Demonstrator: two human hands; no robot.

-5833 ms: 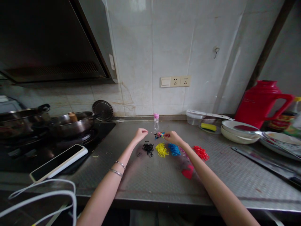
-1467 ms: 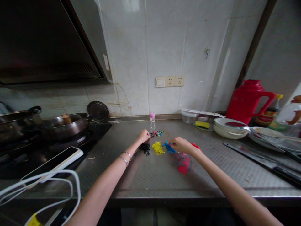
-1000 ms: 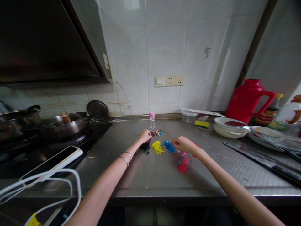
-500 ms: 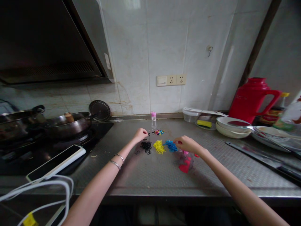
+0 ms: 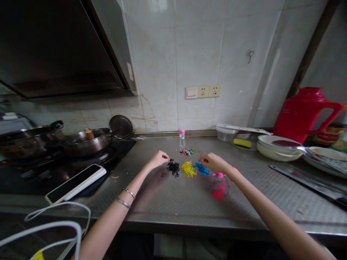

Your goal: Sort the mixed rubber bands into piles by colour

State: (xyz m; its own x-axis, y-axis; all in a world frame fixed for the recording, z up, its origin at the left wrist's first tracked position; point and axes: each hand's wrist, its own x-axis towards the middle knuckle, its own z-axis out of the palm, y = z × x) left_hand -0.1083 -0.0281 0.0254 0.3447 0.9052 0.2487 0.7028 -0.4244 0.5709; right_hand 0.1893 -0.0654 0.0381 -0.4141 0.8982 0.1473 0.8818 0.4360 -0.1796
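Observation:
My left hand (image 5: 159,159) is closed in a pinch at the upper left edge of a pile of small black rubber bands (image 5: 173,167). Whatever its fingertips hold is too small to make out. My right hand (image 5: 214,162) also pinches, just above a pile of blue rubber bands (image 5: 202,168); its fingertips show nothing I can name. Between the hands lies a yellow pile of rubber bands (image 5: 189,169). Pink bands (image 5: 220,174) are partly under my right wrist. A mixed-colour heap (image 5: 188,152) sits behind, before a small clear bottle with a pink cap (image 5: 181,138).
A clear bag with red shapes (image 5: 219,191) lies in front of the pink bands. Left are a phone-like device (image 5: 76,183), white cable (image 5: 62,224) and a pan (image 5: 88,142) on the stove. Right are bowls (image 5: 279,150), a knife (image 5: 306,182) and a red thermos (image 5: 300,115).
The view has turned slightly left. My left hand has moved back from the loose black bands near the mixed heap to the black pile's edge. My right hand has shifted slightly up and left.

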